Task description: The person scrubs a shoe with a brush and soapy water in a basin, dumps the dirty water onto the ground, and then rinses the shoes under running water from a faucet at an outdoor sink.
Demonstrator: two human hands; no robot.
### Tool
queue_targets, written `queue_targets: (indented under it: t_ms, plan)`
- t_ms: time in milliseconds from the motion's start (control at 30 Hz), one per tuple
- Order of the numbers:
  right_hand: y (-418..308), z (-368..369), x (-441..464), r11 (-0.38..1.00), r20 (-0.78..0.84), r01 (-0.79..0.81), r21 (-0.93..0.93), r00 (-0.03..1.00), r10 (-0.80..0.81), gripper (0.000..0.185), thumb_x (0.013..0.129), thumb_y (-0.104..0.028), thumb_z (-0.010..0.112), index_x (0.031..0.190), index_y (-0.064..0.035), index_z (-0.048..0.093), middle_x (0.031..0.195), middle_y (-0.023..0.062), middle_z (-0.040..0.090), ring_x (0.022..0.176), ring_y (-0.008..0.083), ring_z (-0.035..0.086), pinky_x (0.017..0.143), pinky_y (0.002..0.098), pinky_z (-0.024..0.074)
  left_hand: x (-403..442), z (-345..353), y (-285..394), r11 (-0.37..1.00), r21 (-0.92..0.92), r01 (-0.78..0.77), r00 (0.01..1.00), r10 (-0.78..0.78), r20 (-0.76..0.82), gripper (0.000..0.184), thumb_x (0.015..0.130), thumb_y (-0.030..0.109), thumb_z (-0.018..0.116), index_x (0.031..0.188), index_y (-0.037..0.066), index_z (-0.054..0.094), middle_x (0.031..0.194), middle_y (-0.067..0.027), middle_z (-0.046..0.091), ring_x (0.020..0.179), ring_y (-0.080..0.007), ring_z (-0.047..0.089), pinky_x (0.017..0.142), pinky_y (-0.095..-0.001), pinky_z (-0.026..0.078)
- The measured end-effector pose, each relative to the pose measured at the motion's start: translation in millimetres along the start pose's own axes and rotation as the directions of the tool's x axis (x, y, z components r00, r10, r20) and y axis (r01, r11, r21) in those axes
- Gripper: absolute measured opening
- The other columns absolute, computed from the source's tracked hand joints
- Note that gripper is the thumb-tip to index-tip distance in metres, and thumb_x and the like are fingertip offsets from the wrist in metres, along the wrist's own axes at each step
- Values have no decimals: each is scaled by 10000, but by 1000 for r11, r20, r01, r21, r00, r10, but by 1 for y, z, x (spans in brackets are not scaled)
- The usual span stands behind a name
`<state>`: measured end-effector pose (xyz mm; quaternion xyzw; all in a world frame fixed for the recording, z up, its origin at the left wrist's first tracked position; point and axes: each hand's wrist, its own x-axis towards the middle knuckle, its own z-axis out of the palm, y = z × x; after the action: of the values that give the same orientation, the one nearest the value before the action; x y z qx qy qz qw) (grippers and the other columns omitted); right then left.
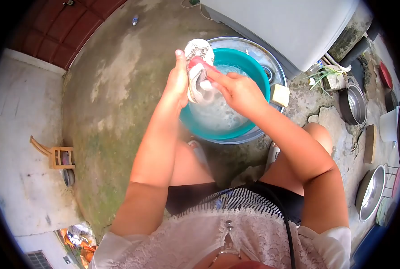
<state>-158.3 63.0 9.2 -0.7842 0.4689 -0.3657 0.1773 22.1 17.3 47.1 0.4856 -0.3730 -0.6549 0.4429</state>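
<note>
A white shoe (199, 46) is held up over the left side of a teal basin (264, 74), its patterned sole partly showing. My left hand (178, 80) grips the shoe from its left side, thumb pointing up. In my right hand (241, 92) is a pinkish-red brush (211, 71), its far end against the shoe; the bristles are hidden. Cloudy, sudsy water (215, 114) fills the basin below both hands. The basin stands in a wide metal tray (278, 67). A pale yellow block (280, 95), perhaps soap, rests on the tray's right rim.
A large white appliance-like box (280, 27) stands behind the tray. To the right are a metal pot (353, 104), a steel bowl (371, 193) and a green plant (325, 77). A small wooden chair (61, 158) is by the left wall. A bottle (135, 20) lies on the concrete.
</note>
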Motion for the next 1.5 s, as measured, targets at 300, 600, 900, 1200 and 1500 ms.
queue_targets:
  t_ms: [300, 600, 900, 1200, 1500]
  plan:
    - [-10, 0, -4, 998, -23, 53, 33, 998, -52, 494, 960, -196, 625, 1430, -327, 549, 748, 165, 607, 691, 342, 664, 591, 447, 522, 6, 2, 0, 988, -156, -13, 1000, 11, -13, 637, 1085, 527, 288, 1298, -3, 571, 1045, -173, 710, 907, -263, 714, 800, -410, 603]
    - [2, -1, 0, 990, 10, 46, 130, 999, -47, 435, 965, -200, 633, 1396, -249, 594, 812, 199, 664, 713, 372, 661, 648, 470, 514, 10, -11, -1, 994, -110, 11, 999, -7, 35, 590, 1098, 489, 287, 1336, 21, 556, 1196, -151, 676, 1010, -245, 684, 880, -396, 581]
    - [-6, -15, -3, 877, 140, -84, 473, 990, 19, 371, 1005, -148, 616, 1374, -177, 630, 1028, 135, 744, 748, 196, 661, 727, 314, 531, 10, -11, 2, 990, -136, -29, 999, 31, 15, 565, 1107, 443, 270, 1358, 14, 540, 1187, -168, 681, 1004, -267, 694, 862, -411, 592]
    - [-5, -13, 5, 922, 94, -191, 336, 981, 169, 394, 985, -169, 628, 1378, -186, 619, 1101, 204, 712, 941, 345, 712, 840, 368, 545, 10, 4, -4, 989, -146, -6, 997, 17, 72, 558, 1104, 445, 295, 1364, 19, 545, 1230, -152, 669, 1059, -256, 679, 921, -406, 570]
    - [11, -12, 13, 922, -5, -176, 345, 982, 189, 368, 1009, -182, 593, 1376, -183, 619, 998, 167, 733, 797, 253, 688, 768, 367, 532, 2, 12, -4, 996, -67, 55, 998, -54, 7, 548, 1096, 456, 334, 1298, 14, 588, 1190, -148, 682, 1027, -273, 688, 880, -423, 581]
